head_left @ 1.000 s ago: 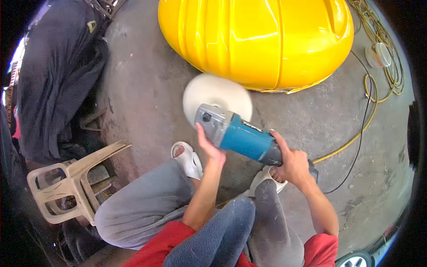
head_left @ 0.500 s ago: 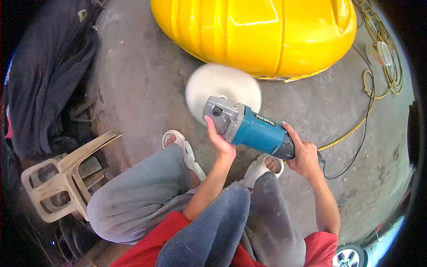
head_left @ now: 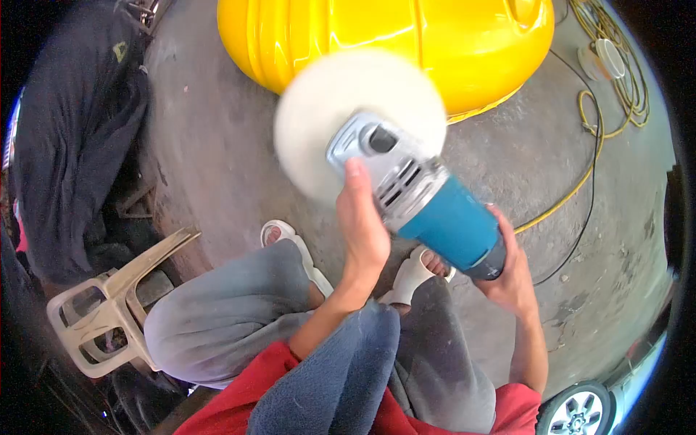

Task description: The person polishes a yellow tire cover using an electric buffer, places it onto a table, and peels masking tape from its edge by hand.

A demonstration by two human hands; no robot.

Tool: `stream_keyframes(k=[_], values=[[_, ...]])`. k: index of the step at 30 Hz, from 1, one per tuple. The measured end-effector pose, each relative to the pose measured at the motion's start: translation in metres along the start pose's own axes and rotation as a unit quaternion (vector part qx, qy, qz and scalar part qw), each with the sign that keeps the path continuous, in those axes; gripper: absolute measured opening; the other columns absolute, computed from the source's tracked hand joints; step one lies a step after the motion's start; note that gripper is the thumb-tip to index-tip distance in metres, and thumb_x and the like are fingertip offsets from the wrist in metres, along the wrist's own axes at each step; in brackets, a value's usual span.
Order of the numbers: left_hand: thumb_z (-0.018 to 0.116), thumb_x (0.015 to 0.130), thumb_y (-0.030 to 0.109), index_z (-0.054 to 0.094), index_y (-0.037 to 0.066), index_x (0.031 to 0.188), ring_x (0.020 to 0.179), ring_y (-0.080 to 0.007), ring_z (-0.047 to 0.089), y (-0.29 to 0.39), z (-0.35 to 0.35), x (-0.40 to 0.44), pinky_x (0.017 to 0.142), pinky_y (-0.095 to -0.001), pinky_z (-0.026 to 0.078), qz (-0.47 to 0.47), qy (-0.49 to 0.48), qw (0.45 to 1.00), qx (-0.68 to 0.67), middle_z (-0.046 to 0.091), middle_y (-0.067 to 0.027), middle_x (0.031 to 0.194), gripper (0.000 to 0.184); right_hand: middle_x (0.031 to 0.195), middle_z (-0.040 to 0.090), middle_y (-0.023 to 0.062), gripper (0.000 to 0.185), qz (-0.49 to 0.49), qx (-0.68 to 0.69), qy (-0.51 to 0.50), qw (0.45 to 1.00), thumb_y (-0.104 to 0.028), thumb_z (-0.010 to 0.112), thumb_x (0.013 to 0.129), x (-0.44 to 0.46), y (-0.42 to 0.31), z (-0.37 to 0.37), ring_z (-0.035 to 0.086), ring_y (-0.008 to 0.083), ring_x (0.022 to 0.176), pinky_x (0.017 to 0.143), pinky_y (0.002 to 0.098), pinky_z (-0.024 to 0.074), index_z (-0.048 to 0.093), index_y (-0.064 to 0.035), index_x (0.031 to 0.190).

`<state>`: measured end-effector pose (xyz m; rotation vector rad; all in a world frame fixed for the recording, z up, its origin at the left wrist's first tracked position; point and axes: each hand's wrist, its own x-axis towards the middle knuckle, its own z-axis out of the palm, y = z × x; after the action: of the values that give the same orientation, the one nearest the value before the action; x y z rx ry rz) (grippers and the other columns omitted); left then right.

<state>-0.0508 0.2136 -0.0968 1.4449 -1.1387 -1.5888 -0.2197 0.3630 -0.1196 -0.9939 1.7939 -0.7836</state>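
Observation:
A teal polisher (head_left: 453,225) with a grey metal head is held between both hands. Its round white buffing pad (head_left: 312,123) looks smeared, as if spinning. My left hand (head_left: 362,232) is closed against the side of the metal head, thumb on top. Around the dark rear end of the body, my right hand (head_left: 515,279) is wrapped. The pad overlaps the near edge of a glossy yellow moulded panel (head_left: 348,29) in view; whether they touch I cannot tell.
A worn beige plastic chair (head_left: 90,319) lies to the left, near a dark cloth cover (head_left: 69,145). At right, a yellow hose (head_left: 554,210) and black cord run over the concrete floor (head_left: 217,145). A white tub (head_left: 603,59) and a car wheel (head_left: 576,415) are there too.
Both hands have lifted the polisher closer to the camera, and its rear end has dropped toward me. The pad now covers part of the yellow panel's edge. The whole view has shifted slightly.

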Motion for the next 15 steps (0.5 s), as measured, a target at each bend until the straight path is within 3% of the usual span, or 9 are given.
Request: stream_keyframes(k=[5,8,10,11,12,13,14,15], values=[[0.031,0.1,0.044,0.05,-0.007,0.122,0.11,-0.0179,0.051,-0.007,-0.017,-0.013,0.099,-0.0309,0.036,-0.027,0.051,0.998,0.001,0.056,-0.0117,0.121,0.058,0.116,0.059,0.0186,0.096,-0.011,0.052,-0.071,0.996,-0.001,0.073,0.056,-0.009,0.022,0.033,0.056,0.0427,0.103,0.088,0.0443,0.048,0.029,-0.0205,0.14],[0.038,0.099,0.036,0.056,-0.006,0.108,0.09,-0.0119,0.05,0.016,-0.018,-0.003,0.083,-0.028,0.039,0.071,0.016,0.985,0.157,0.059,-0.0069,0.099,0.047,0.126,0.052,0.0198,0.097,-0.025,0.115,-0.047,0.992,-0.003,0.074,0.058,-0.007,0.013,0.046,0.052,0.0402,0.114,0.094,0.0419,0.0441,0.026,-0.015,0.141],[0.042,0.097,0.037,0.058,-0.005,0.101,0.078,-0.01,0.048,0.048,0.003,0.017,0.071,-0.0262,0.04,0.117,-0.001,0.979,0.168,0.058,-0.003,0.087,0.045,0.13,0.049,0.0207,0.098,-0.05,0.15,-0.013,0.987,-0.004,0.076,0.059,0.001,-0.004,0.052,0.05,0.0386,0.118,0.097,0.0405,0.0419,0.024,-0.0126,0.142],[0.044,0.096,0.04,0.06,-0.003,0.096,0.071,-0.0082,0.049,0.071,0.008,0.029,0.063,-0.0237,0.04,0.101,-0.014,0.961,0.259,0.058,-0.0009,0.081,0.046,0.132,0.046,0.022,0.1,-0.062,0.198,0.007,0.978,-0.007,0.078,0.06,0.008,-0.018,0.051,0.047,0.037,0.121,0.1,0.0394,0.0394,0.022,-0.0101,0.142],[0.045,0.094,0.044,0.062,-0.002,0.095,0.069,-0.0069,0.052,0.082,0.018,0.051,0.059,-0.0212,0.041,0.075,-0.041,0.978,0.192,0.061,-0.0017,0.08,0.049,0.134,0.043,0.0233,0.102,-0.075,0.245,0.026,0.966,-0.009,0.08,0.061,0.017,-0.032,0.048,0.045,0.0354,0.123,0.102,0.0383,0.037,0.019,-0.0076,0.143],[0.043,0.093,0.047,0.063,-0.001,0.097,0.076,-0.0092,0.057,0.1,0.025,0.072,0.064,-0.0218,0.045,0.066,-0.075,0.972,0.213,0.064,-0.0055,0.084,0.052,0.134,0.042,0.0248,0.103,-0.101,0.269,0.029,0.958,-0.014,0.081,0.063,0.028,-0.044,0.044,0.044,0.0348,0.124,0.103,0.0376,0.0357,0.017,-0.0055,0.143],[0.044,0.091,0.047,0.056,0.007,0.118,0.084,-0.0159,0.064,0.109,0.028,0.106,0.069,-0.0305,0.052,0.135,-0.107,0.958,0.229,0.065,-0.0066,0.103,0.05,0.134,0.041,0.0264,0.105,-0.127,0.291,0.033,0.948,-0.019,0.082,0.064,0.041,-0.055,0.038,0.043,0.0343,0.125,0.104,0.0369,0.0345,0.014,-0.0034,0.143],[0.043,0.09,0.05,0.056,0.006,0.119,0.084,-0.018,0.065,0.13,0.043,0.116,0.069,-0.0336,0.053,0.098,-0.096,0.96,0.246,0.066,-0.0082,0.102,0.054,0.134,0.041,0.0264,0.105,-0.128,0.296,0.042,0.946,-0.019,0.082,0.064,0.054,-0.067,0.032,0.043,0.0343,0.125,0.104,0.0369,0.0345,0.014,-0.0034,0.143]])
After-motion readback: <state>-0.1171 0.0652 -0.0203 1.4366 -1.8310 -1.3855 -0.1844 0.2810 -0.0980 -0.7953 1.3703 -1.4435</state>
